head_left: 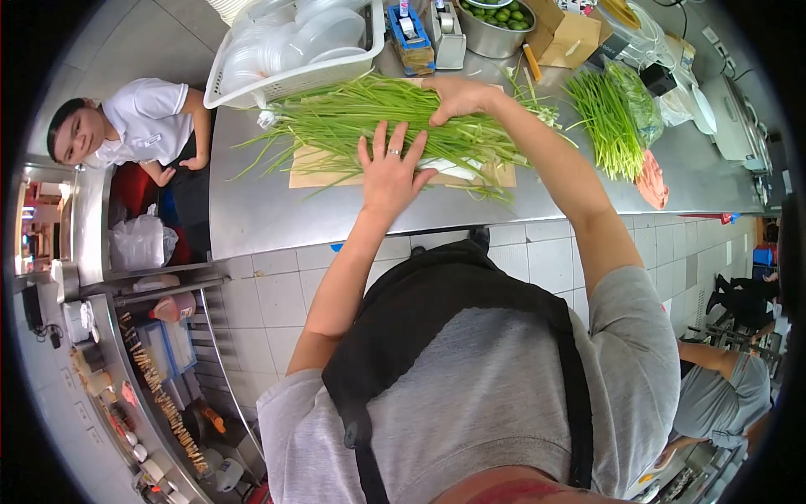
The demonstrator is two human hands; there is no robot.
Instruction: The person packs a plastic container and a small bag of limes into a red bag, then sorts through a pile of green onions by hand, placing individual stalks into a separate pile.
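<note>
A loose pile of green onions (336, 118), long and thin-stalked, lies across a tan board (315, 168) on the steel counter. My left hand (390, 172) rests on the near side of the pile, palm down and fingers spread, with a ring on one finger. At the far side, my right hand (457, 99) touches the stalks with thumb and forefinger apart; its other fingers are partly hidden. Something white (453, 168) shows under the stalks beside my left hand; its kind is unclear. A second bunch of green onions (606, 126) lies to the right.
A white basket (375, 50) of clear plastic lids stands back left. Behind the pile are tape dispensers (449, 38), a metal bowl (495, 38) of green limes and a cardboard box (562, 38). A pink cloth (651, 181) lies right. A person (138, 122) stands at the left end.
</note>
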